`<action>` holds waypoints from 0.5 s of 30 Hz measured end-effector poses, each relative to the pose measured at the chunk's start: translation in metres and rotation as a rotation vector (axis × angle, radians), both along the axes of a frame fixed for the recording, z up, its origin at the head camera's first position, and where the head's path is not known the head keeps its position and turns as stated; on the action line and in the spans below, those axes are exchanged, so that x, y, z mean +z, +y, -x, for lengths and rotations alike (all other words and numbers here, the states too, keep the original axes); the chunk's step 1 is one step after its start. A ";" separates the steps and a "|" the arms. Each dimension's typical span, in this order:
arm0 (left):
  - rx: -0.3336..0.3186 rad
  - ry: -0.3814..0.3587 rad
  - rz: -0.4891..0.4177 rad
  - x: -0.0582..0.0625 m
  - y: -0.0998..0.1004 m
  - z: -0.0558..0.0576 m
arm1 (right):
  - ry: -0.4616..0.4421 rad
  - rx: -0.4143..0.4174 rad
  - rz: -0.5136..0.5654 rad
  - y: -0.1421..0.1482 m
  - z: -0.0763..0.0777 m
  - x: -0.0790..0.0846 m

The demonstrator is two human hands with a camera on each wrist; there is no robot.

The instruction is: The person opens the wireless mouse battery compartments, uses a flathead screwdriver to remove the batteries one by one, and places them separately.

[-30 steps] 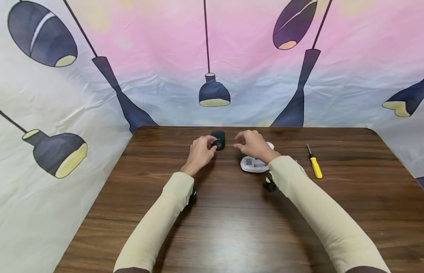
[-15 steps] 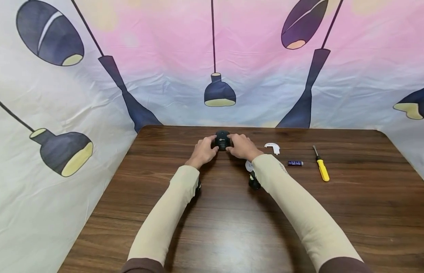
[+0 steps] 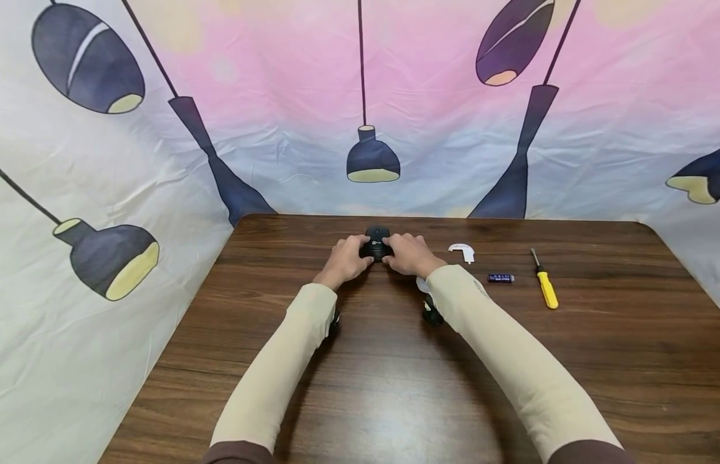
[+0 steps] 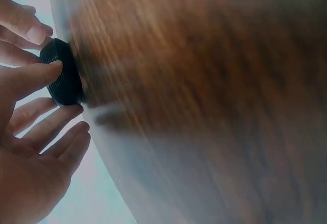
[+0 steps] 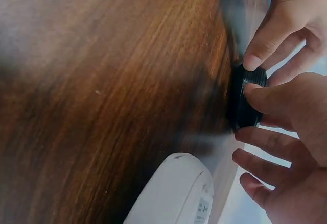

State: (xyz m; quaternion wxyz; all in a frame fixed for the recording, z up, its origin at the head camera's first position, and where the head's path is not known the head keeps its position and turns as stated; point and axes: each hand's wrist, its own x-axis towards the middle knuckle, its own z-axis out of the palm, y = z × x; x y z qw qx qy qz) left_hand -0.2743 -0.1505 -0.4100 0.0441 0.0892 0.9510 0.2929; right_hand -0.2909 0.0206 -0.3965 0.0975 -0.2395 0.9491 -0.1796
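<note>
A black computer mouse (image 3: pixel 378 243) lies near the far edge of the brown table, a small light logo on its top. My left hand (image 3: pixel 344 260) grips its left side, and my right hand (image 3: pixel 414 255) grips the right side. Both wrist views show a ribbed end on the black mouse (image 5: pixel 247 101), with the thumbs pressed to that end and fingers along its sides. Just in front of my right wrist is a white mouse (image 5: pixel 171 193), mostly hidden by the sleeve in the head view.
Right of my right hand lies a white curved battery cover (image 3: pixel 464 250). A blue battery (image 3: pixel 501 278) is beyond it, then a screwdriver (image 3: pixel 546 289) with a yellow handle. A cloth printed with lamps (image 3: pixel 374 158) hangs behind the table (image 3: pixel 360 386).
My right hand has come left from above the white mouse to the black mouse, uncovering the battery and cover. Both hands now grip the black mouse, which has shifted slightly nearer.
</note>
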 end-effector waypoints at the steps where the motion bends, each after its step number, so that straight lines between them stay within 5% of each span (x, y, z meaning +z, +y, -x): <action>1: -0.002 0.001 0.007 0.001 0.000 -0.002 | 0.007 0.003 -0.010 0.000 -0.002 0.000; 15: -0.044 0.042 0.093 0.009 -0.001 -0.034 | 0.082 0.068 -0.110 0.003 -0.034 0.009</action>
